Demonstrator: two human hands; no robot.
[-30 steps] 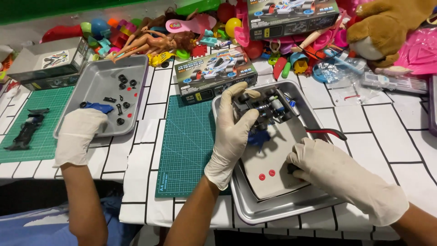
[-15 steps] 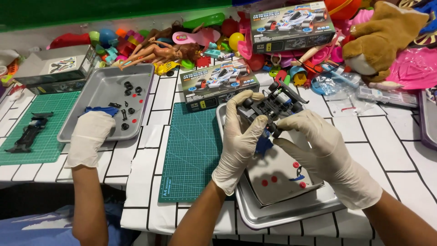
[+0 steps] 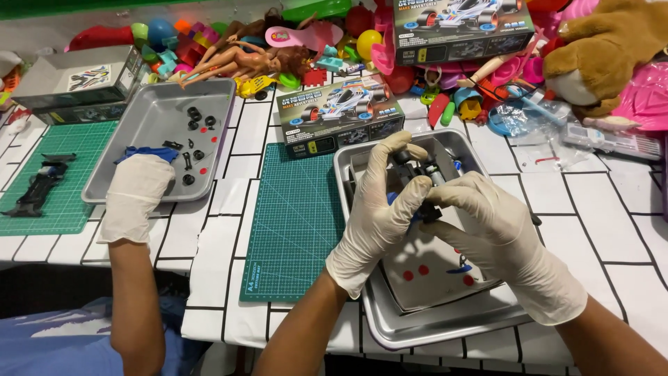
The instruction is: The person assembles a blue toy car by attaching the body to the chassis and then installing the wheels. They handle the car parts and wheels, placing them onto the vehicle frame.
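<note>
Both gloved hands meet over the metal tray (image 3: 390, 327): left hand (image 3: 379, 216) and right hand (image 3: 497, 233) are clamped together on a small black toy car chassis (image 3: 417, 174), held just above the tray. Beside it lies a green cutting mat (image 3: 296, 216). Farther left, another person's gloved hand (image 3: 136, 195) rests on a second tray (image 3: 142, 115) of small black parts.

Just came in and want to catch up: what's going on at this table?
A person in white gloves holds a small toy car chassis with the left hand and right hand over a metal tray. Beside them, a co-worker's gloved hand rests on another tray holding small black parts.
</note>
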